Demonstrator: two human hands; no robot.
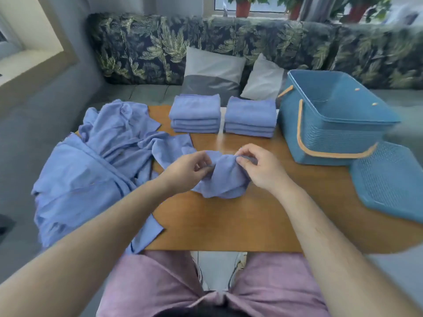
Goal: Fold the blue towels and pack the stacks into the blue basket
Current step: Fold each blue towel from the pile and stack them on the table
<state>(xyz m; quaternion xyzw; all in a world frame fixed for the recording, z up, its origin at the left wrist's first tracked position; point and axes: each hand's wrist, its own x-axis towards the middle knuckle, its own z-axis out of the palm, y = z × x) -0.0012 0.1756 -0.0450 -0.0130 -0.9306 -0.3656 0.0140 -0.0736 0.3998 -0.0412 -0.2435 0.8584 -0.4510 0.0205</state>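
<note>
My left grip [187, 172] pinched the upper edge of one blue towel [222, 181] between thumb and curled fingers. My right grip [258, 170] pinched the same edge just beside it, at its 3 o'clock. The towel hung bunched between them, its lower part resting on the wooden surface [229, 223] near the middle. A loose pile of unfolded towels [91, 170] lay at 9 o'clock, spilling over the surface's left edge. Two folded stacks stood side by side at 12 o'clock, the left stack [195, 110] and the right stack [250, 115], with a narrow gap between. The blue basket [332, 136] stood open at 2 o'clock, its tan handle down against the front wall, and its lid [389, 181] lay flat just beside it at 3 o'clock
</note>
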